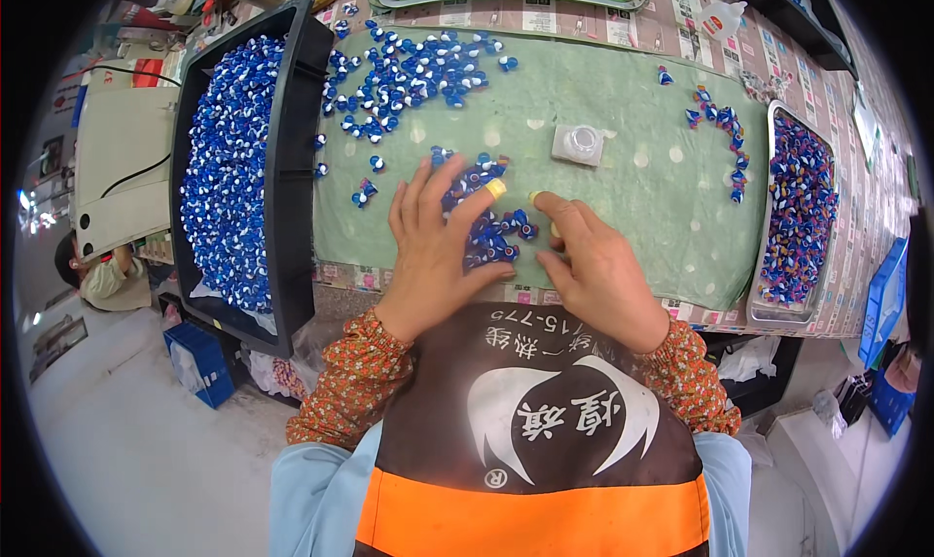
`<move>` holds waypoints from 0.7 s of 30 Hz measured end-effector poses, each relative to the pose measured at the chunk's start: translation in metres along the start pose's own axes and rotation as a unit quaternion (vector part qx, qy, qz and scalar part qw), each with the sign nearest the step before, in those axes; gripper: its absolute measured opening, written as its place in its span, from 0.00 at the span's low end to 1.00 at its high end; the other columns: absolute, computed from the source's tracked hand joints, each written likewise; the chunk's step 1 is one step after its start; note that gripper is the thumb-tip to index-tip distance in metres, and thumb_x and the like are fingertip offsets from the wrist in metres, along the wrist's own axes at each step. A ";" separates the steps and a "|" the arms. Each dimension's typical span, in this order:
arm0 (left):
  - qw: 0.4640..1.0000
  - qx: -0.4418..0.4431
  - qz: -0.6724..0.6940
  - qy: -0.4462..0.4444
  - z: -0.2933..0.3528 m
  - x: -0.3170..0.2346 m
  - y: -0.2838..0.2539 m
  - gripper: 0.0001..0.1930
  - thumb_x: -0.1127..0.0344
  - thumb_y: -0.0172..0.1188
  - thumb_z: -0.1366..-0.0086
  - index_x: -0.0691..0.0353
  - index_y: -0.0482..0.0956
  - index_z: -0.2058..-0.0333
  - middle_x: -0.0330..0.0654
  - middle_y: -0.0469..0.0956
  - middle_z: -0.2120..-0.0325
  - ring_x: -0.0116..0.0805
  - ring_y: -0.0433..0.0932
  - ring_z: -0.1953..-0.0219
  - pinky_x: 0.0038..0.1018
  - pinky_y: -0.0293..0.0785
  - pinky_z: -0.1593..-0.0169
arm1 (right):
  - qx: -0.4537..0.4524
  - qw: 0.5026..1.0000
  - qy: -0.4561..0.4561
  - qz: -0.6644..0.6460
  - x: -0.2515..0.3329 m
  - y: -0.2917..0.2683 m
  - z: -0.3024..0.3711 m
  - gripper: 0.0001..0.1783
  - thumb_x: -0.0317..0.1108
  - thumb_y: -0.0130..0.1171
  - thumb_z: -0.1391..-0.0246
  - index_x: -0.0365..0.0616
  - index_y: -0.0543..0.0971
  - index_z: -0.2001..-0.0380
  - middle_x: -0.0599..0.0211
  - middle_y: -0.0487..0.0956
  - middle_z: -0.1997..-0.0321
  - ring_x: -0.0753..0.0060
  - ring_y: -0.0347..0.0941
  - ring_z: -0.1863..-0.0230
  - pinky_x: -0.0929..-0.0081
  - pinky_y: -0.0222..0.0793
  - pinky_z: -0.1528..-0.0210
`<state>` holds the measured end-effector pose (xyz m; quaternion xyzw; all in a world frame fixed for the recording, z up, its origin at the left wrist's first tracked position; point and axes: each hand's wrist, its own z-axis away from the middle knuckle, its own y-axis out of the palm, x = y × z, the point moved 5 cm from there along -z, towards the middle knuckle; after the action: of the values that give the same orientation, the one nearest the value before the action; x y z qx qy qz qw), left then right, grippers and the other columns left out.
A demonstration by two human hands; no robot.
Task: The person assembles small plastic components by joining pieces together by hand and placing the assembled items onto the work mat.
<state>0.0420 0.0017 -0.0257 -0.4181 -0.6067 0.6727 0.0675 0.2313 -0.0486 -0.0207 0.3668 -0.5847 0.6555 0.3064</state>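
My left hand (433,241) rests on the green cloth (642,226) with its fingers spread. Its index finger and thumb curve around a cluster of small blue pieces (486,236) with some orange and white on them. Yellow tape wraps that index fingertip. Just right of the cluster is my right hand (603,270), its fingers bent and its thumb apart from the index finger. I see nothing held in it, though the inner fingers are partly hidden. Yellow tape shows on its fingertips too. Beyond the hands sits a clear square block with a round top (581,143).
A deep black bin (297,139) of blue-and-white beads stands at the left. Loose blue-and-white beads (418,71) are scattered at the far left of the cloth. A metal tray (776,309) of blue-and-orange pieces lies right, beside a curved row of pieces (735,148). A white bottle (722,19) is farther back.
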 end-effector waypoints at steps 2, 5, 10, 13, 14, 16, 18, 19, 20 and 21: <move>1.000 -0.001 0.000 -0.004 0.004 0.002 -0.002 0.49 0.49 0.79 0.51 0.47 0.64 0.32 0.52 0.52 0.26 0.65 0.48 0.25 0.59 0.42 0.27 | -0.009 1.000 0.002 -0.003 -0.003 -0.004 0.002 0.28 0.21 0.64 0.45 0.39 0.72 0.40 0.53 0.77 0.58 0.55 0.80 0.64 0.63 0.77 0.61; 1.000 -0.005 -0.015 -0.016 0.011 0.006 -0.003 0.49 0.49 0.79 0.50 0.48 0.63 0.32 0.52 0.51 0.25 0.64 0.45 0.24 0.57 0.41 0.26 | -0.014 0.999 0.027 -0.038 -0.006 -0.005 0.004 0.25 0.21 0.64 0.44 0.38 0.74 0.43 0.54 0.77 0.59 0.59 0.79 0.65 0.67 0.77 0.62; 0.998 -0.042 0.011 -0.035 0.020 0.012 -0.005 0.45 0.45 0.76 0.46 0.43 0.65 0.31 0.51 0.48 0.25 0.64 0.41 0.23 0.58 0.37 0.27 | -0.032 0.999 -0.017 -0.014 -0.005 -0.002 0.004 0.20 0.20 0.63 0.44 0.39 0.77 0.47 0.57 0.76 0.61 0.61 0.78 0.67 0.67 0.75 0.64; 0.998 -0.041 0.008 -0.040 0.023 0.011 -0.006 0.43 0.46 0.76 0.45 0.42 0.67 0.32 0.50 0.49 0.25 0.64 0.41 0.23 0.57 0.37 0.27 | -0.040 0.998 -0.041 -0.004 0.000 -0.001 0.000 0.19 0.21 0.64 0.44 0.41 0.78 0.49 0.57 0.75 0.63 0.59 0.76 0.68 0.65 0.73 0.66; 0.998 -0.042 0.008 -0.041 0.024 0.010 -0.006 0.43 0.46 0.76 0.45 0.42 0.67 0.32 0.50 0.49 0.25 0.64 0.41 0.23 0.57 0.37 0.27 | -0.038 0.998 -0.042 -0.004 0.003 0.000 -0.003 0.19 0.21 0.64 0.44 0.41 0.78 0.49 0.57 0.75 0.63 0.59 0.76 0.68 0.65 0.73 0.66; 0.998 -0.031 -0.007 -0.047 0.024 0.007 -0.005 0.41 0.47 0.75 0.45 0.41 0.69 0.34 0.50 0.49 0.25 0.64 0.41 0.24 0.57 0.37 0.27 | -0.058 0.993 -0.092 0.037 0.016 0.000 -0.010 0.18 0.23 0.65 0.45 0.43 0.80 0.51 0.58 0.72 0.65 0.55 0.74 0.69 0.61 0.71 0.66; 0.998 -0.035 -0.008 -0.048 0.023 0.004 -0.005 0.41 0.50 0.76 0.45 0.43 0.68 0.33 0.50 0.50 0.25 0.64 0.42 0.23 0.56 0.39 0.27 | -0.056 0.992 -0.093 0.057 0.021 0.005 -0.016 0.18 0.24 0.66 0.46 0.45 0.80 0.51 0.57 0.71 0.65 0.53 0.74 0.67 0.60 0.71 0.66; 0.998 -0.037 -0.011 -0.048 0.023 0.003 -0.005 0.42 0.53 0.77 0.45 0.44 0.68 0.33 0.51 0.50 0.25 0.63 0.42 0.23 0.56 0.41 0.27 | -0.054 0.991 -0.093 0.076 0.023 0.007 -0.018 0.18 0.25 0.66 0.47 0.46 0.81 0.51 0.57 0.71 0.65 0.52 0.73 0.65 0.58 0.71 0.65; 0.998 -0.039 -0.011 -0.050 0.023 0.003 -0.005 0.42 0.53 0.77 0.45 0.44 0.68 0.33 0.51 0.50 0.25 0.63 0.42 0.23 0.56 0.41 0.27 | -0.052 0.991 -0.095 0.077 0.021 0.009 -0.020 0.18 0.25 0.66 0.47 0.46 0.81 0.51 0.57 0.71 0.65 0.52 0.73 0.65 0.58 0.71 0.65; 0.998 -0.038 -0.011 -0.049 0.023 0.003 -0.005 0.41 0.53 0.76 0.45 0.45 0.67 0.33 0.51 0.50 0.25 0.63 0.43 0.23 0.56 0.41 0.27 | -0.041 0.991 -0.087 0.097 0.017 0.014 -0.022 0.18 0.25 0.66 0.47 0.46 0.81 0.52 0.57 0.70 0.65 0.51 0.73 0.63 0.57 0.71 0.64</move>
<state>0.0234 -0.0126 -0.0243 -0.3805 -0.6393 0.6676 0.0292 0.2083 -0.0293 -0.0150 0.3509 -0.6681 0.6234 0.2045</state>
